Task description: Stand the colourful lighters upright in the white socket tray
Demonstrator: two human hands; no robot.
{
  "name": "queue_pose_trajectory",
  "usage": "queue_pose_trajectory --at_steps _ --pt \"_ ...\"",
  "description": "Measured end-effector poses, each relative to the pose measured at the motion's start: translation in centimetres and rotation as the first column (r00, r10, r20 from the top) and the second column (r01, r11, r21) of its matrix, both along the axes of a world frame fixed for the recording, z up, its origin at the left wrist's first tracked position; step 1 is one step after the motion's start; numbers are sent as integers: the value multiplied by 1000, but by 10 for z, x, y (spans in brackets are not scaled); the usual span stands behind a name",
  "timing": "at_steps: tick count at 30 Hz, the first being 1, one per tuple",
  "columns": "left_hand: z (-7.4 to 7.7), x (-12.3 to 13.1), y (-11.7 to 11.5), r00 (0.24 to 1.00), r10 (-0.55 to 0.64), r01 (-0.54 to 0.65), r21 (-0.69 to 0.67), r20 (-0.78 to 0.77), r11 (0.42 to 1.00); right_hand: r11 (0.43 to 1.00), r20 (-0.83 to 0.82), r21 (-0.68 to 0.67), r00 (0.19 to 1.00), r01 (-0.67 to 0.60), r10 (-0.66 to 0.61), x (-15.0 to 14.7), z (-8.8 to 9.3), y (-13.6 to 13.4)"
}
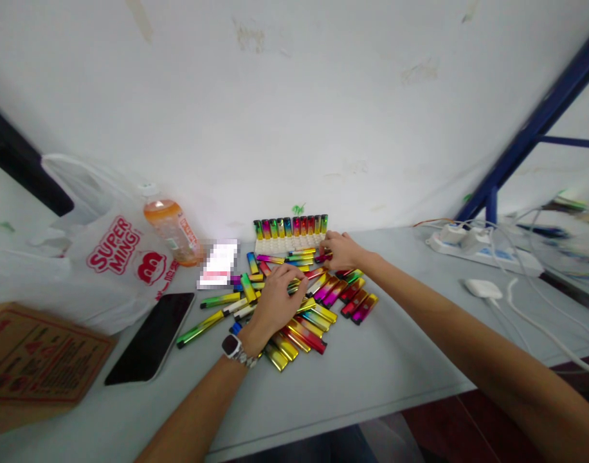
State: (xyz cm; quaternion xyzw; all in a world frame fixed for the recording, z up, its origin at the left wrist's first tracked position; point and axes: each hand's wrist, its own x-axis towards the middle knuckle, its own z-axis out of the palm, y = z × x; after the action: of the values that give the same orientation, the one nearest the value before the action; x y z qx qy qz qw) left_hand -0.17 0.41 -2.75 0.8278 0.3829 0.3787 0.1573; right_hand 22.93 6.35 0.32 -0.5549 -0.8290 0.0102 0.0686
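Ten metallic, rainbow-tinted lighters (296,226) stand upright in a row in a pale, bumpy tray (275,246) at the far side of the grey tabletop (395,373), close to the white wall (294,116). Many more loose lighters (318,315), gold, green, red, magenta and blue, lie in a spread heap nearer the person, some crossing over one another. The left hand (278,296), with a square-faced watch (231,346) on its wrist, reaches over the middle of this heap with fingers bent; whether it grips a lighter cannot be told. The right hand (341,251) is farther away, beside the right end of the tray, its curled fingers at a dark red lighter (322,258); a firm hold cannot be made out.

Left of the heap lie a black-screened smartphone (152,337) and, farther off, a pixelated white rectangle (218,263). Beyond the phone are an orange drink bottle (173,231) and a SUPER MING plastic bag (116,257), with a cardboard box (38,366) at the near left. On the right are a power strip (509,260) and a white charger (482,289).
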Motion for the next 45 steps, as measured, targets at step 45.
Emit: queue_pose_trajectory --at_steps 45 --pt "14 -8 -2 964 64 -71 19 260 997 971 -966 -113 203 212 -157 -98 -35 -63"
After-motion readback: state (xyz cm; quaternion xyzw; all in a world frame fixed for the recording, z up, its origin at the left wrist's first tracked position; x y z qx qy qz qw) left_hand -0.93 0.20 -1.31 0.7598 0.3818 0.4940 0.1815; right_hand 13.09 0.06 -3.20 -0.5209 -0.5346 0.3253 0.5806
